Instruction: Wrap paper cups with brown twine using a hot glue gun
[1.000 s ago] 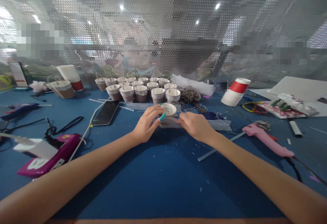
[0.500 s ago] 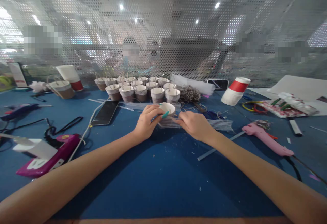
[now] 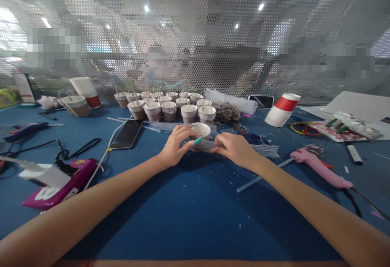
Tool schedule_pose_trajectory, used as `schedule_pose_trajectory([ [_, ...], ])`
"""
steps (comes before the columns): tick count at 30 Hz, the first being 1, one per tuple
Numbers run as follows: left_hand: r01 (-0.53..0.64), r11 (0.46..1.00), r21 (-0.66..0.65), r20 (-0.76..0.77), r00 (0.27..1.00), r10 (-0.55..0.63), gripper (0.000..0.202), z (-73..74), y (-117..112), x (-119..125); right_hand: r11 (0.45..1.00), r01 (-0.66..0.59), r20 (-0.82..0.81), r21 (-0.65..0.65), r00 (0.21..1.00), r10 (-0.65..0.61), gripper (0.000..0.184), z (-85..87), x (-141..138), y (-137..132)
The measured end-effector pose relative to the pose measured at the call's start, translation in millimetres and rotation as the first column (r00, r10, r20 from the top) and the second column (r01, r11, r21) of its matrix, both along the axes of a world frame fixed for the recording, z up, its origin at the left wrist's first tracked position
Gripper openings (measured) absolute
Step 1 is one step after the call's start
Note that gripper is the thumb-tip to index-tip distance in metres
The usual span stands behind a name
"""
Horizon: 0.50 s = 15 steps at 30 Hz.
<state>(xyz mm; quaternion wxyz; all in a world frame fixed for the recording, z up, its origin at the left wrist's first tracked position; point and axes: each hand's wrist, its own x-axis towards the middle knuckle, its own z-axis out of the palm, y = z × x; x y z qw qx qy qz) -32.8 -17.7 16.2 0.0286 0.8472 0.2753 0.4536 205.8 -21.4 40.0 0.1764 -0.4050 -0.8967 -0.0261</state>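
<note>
My left hand (image 3: 176, 145) grips a small paper cup (image 3: 202, 129) from its left side, with long turquoise nails against the wall. The cup stands upright with its pale rim facing up. A whitish, see-through strip (image 3: 206, 144) runs across the cup's front, its left end under my left thumb. On the right, my right hand (image 3: 234, 147) pinches the strip's other end, fingers curled beside the cup. Behind both hands lies a bundle of clear glue sticks (image 3: 265, 150), partly covered. Several small cups with thin loop handles (image 3: 189, 113) stand in rows farther back.
A pink glue gun (image 3: 321, 167) with a glue stick lies at right. Tangled cord (image 3: 228, 112) and stacked paper cups (image 3: 282, 109) are behind. To the left are a black phone (image 3: 126, 134), a magenta power strip (image 3: 62, 185) and cables. A perforated metal screen (image 3: 195, 27) stands at the back.
The strip now shows stretched over the cup's front between my hands. My right hand's fingers have turned slightly, and the whole view has shifted a little.
</note>
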Motion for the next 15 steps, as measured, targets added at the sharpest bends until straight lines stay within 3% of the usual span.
schedule_pose_trajectory([
  [7,0.016,1.000,0.005,-0.145,0.989,-0.015,0.045,1.7,6.9,-9.9,1.000,-0.015,-0.023,-0.008,1.000,0.015,0.032,0.8,-0.9,-0.4],
  [15,0.020,0.999,0.034,-0.154,0.988,-0.015,0.055,-0.5,7.7,-6.7,0.987,-0.014,-0.036,-0.157,0.999,0.008,0.020,2.5,-8.9,-0.4],
])
